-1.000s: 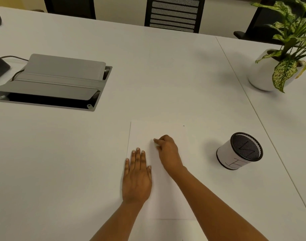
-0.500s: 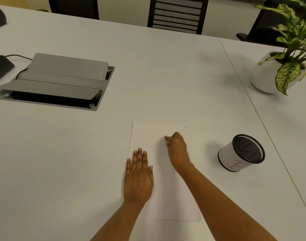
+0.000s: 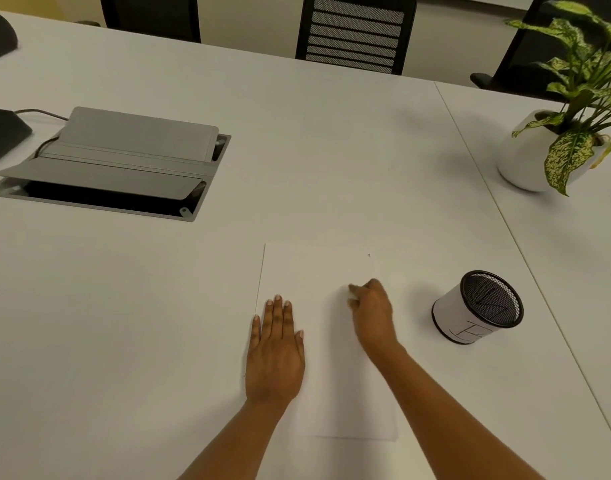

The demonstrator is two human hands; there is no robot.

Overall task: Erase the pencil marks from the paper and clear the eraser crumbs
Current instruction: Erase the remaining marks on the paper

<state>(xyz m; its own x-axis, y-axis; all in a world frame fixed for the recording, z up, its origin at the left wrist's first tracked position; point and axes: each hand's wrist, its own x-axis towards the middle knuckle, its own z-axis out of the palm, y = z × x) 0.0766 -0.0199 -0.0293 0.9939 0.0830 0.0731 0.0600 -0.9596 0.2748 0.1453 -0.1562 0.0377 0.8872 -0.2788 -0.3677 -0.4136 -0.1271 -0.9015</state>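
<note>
The left hand [image 3: 274,348] lies flat on the near left part of the paper [image 3: 314,271], its fingers [image 3: 278,313] straight and close together, palm down, holding nothing; the little finger sits right at the sheet's left edge. The right hand [image 3: 371,311] is on the same sheet, just right of the left fingertips and apart from them. Its fingers [image 3: 355,290] are curled and bunched, pinching a small pale eraser [image 3: 352,301] down against the paper; only a sliver of it shows. I cannot make out any pencil marks on the white sheet. Beyond the right fingers, near the paper's far right corner, sits a tiny dark speck [image 3: 369,255].

The paper lies flat on the white table [image 3: 158,323]. To the right of the right fingers, well off the sheet, stands a black mesh cup [image 3: 477,308] wrapped in white paper. Far beyond that, further right, is a potted plant [image 3: 526,157]. Far off to the left of the left fingers, a grey cable hatch [image 3: 124,157] stands open in the table. A black chair [image 3: 354,32] faces the far side.
</note>
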